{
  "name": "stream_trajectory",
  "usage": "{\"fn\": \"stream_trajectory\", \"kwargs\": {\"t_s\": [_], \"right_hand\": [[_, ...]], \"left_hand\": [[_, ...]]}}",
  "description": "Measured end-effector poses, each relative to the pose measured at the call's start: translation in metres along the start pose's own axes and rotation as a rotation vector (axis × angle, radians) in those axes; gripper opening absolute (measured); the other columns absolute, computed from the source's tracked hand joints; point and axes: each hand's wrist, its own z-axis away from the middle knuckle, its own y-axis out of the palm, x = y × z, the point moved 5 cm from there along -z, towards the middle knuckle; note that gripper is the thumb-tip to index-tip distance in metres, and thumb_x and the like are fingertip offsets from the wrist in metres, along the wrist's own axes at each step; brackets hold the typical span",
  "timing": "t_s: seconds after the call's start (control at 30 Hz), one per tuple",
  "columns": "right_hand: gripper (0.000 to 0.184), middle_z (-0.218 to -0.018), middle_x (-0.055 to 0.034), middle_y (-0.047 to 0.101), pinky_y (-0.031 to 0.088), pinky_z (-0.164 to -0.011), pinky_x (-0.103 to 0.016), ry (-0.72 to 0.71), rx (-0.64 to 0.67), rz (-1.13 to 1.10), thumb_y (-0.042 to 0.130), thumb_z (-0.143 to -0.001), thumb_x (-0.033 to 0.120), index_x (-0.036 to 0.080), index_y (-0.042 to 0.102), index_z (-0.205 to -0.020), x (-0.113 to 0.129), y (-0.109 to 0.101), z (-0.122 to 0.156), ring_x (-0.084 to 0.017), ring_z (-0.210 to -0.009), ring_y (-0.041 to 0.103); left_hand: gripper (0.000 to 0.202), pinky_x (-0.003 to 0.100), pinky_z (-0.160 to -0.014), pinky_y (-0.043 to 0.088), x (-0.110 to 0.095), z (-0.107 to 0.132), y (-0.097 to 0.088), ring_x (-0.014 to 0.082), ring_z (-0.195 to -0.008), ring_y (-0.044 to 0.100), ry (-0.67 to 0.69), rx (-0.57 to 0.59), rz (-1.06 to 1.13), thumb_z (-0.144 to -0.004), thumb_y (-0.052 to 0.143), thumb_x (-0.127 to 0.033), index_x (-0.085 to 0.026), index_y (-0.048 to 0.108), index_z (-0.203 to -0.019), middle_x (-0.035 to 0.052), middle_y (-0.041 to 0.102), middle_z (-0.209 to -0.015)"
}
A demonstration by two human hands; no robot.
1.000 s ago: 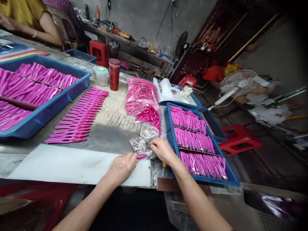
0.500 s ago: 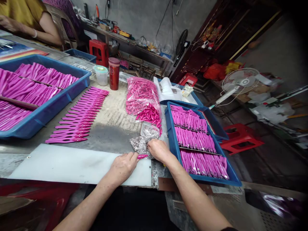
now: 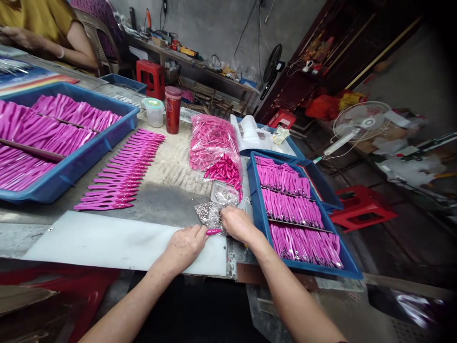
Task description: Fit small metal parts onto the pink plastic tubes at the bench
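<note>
My left hand (image 3: 188, 245) rests over the right end of a white board (image 3: 117, 240), its fingers closed on a small magenta pointed plastic piece (image 3: 214, 231) whose tip sticks out to the right. My right hand (image 3: 237, 223) is at a heap of small shiny metal parts (image 3: 207, 213), fingers pinched together; what they hold, if anything, is hidden. Just behind the heap sits a clear plastic box (image 3: 216, 190) with more metal parts. A clear bag (image 3: 214, 136) of magenta pieces lies beyond, some spilling from its mouth. A row of pink-purple handles (image 3: 119, 171) with magenta ends lies to the left.
A blue tray (image 3: 109, 143) of purple handles stands at left, another blue tray (image 3: 262, 228) of them at right. A red tumbler (image 3: 173, 110) and a lidded tub (image 3: 154, 113) stand at the back. Another person's arm (image 3: 80, 45) is at far left.
The view has shifted slightly, so everything sits a little further right. Both hands keep nearly the same place and grip.
</note>
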Motion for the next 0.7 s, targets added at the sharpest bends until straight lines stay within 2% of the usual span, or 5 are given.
{"fn": "stream_trajectory", "kwargs": {"t_s": [0.13,0.27,0.4,0.7], "right_hand": [[0.024,-0.085,-0.0073,0.06,0.035,-0.063,-0.025,-0.01,-0.038,-0.043,0.032,-0.084,0.019,0.015,0.056,-0.085,-0.004,-0.008,0.008,-0.016,-0.074,0.056],[0.022,-0.073,-0.0024,0.057,0.032,-0.06,-0.022,-0.079,-0.098,-0.26,0.034,-0.084,0.02,0.016,0.054,-0.075,0.0,-0.018,0.021,-0.013,-0.068,0.05],[0.022,-0.066,0.0004,0.053,0.03,-0.059,-0.02,-0.162,-0.056,-0.413,0.036,-0.084,0.021,0.016,0.052,-0.068,0.013,-0.018,0.031,-0.011,-0.064,0.046],[0.023,-0.067,-0.0009,0.055,0.027,-0.057,-0.022,-0.152,-0.036,-0.315,0.038,-0.083,0.02,0.016,0.055,-0.068,0.028,-0.012,0.033,-0.011,-0.063,0.046]], "left_hand": [[0.015,0.024,-0.046,0.033,0.0,0.0,0.0,0.0118,-0.049,0.05,0.001,-0.011,0.002,-0.084,0.04,-0.022,-0.019,0.052,-0.076,-0.0017,0.05,-0.058],[0.015,0.024,-0.046,0.033,0.0,0.0,0.0,0.0118,-0.05,0.05,-0.001,0.007,0.015,-0.084,0.04,-0.021,-0.018,0.052,-0.076,-0.0012,0.05,-0.058],[0.017,0.024,-0.046,0.032,-0.001,0.001,0.0,0.0124,-0.05,0.05,-0.013,0.028,0.025,-0.084,0.039,-0.021,-0.018,0.052,-0.074,-0.0005,0.05,-0.058],[0.017,0.024,-0.047,0.033,-0.001,0.0,0.001,0.0134,-0.052,0.051,0.003,0.06,0.048,-0.085,0.038,-0.02,-0.017,0.051,-0.076,0.0006,0.051,-0.06]]}}
